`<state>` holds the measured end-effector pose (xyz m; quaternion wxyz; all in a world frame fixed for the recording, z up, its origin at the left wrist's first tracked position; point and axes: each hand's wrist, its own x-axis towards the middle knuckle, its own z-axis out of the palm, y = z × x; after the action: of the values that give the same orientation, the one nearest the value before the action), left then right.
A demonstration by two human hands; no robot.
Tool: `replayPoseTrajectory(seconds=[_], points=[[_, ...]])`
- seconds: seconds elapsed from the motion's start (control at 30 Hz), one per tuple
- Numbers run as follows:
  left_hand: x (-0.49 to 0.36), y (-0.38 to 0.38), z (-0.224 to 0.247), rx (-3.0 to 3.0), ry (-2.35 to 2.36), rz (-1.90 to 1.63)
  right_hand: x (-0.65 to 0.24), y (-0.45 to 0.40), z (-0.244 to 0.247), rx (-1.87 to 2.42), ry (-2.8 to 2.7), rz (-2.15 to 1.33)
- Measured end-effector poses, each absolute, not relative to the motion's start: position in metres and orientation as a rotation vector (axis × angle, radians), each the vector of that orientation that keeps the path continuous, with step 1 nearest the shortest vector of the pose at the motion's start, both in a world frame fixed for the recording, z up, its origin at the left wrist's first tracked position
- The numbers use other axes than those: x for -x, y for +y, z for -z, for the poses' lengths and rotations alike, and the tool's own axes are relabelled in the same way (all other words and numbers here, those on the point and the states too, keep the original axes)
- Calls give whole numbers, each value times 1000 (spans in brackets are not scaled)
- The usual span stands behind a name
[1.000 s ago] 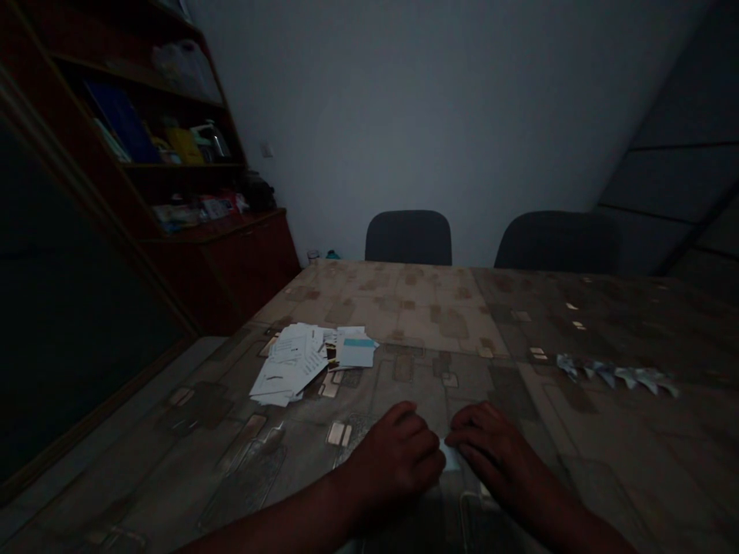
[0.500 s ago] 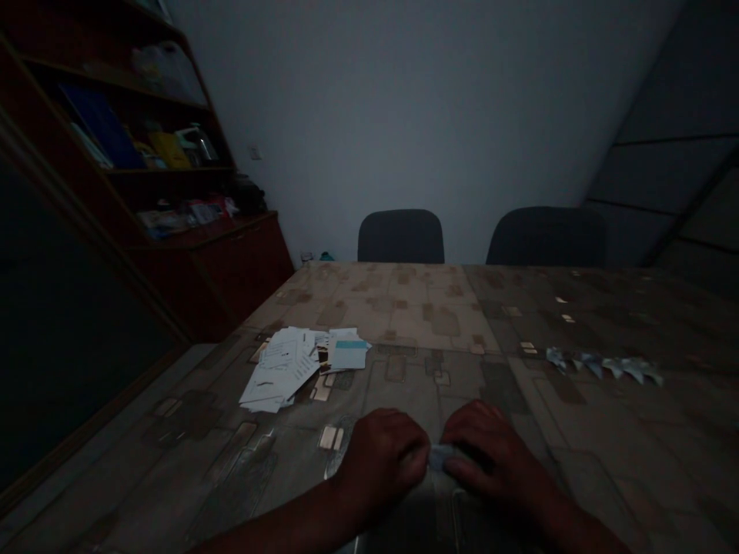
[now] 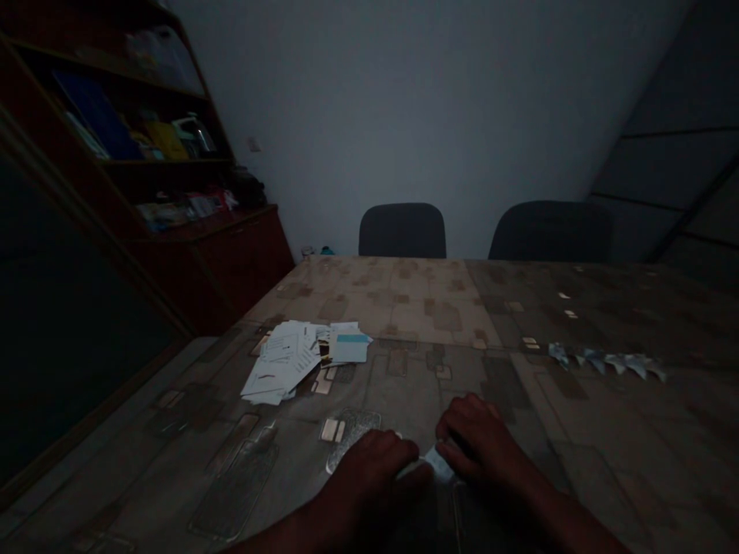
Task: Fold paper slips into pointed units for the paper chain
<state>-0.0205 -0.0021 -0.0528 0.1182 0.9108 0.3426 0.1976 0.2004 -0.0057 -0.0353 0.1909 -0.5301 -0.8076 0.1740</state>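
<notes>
A small pale piece of paper lies between my two hands, low in the middle of the head view. My right hand is closed on it, thumb and fingers pinched at its upper right edge. My left hand is at the paper's left side, its thumb and forefinger a little apart beside the paper's edge; whether they touch it is hard to tell in the dim light. A pile of white papers and cards lies farther off to the left. Several small folded paper pieces stand in a row at the right.
The table has a patterned cover. Two dark chairs stand behind its far edge. A dark red cabinet with filled shelves rises at the left.
My left hand has shifted slightly down, its fingers looser at the paper. My right hand has moved a little left, and more of the paper shows. The view has tilted slightly.
</notes>
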Motion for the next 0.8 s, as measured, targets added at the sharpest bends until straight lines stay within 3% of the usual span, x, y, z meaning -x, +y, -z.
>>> replayPoseTrajectory(seconds=[0.63,0.8], points=[[20,0,37,-2842,646,-424,-196,-5,38,1646,-2114,-389],[19,3,37,-2885,645,-405,-209,-15,26,1389,-2197,-445]])
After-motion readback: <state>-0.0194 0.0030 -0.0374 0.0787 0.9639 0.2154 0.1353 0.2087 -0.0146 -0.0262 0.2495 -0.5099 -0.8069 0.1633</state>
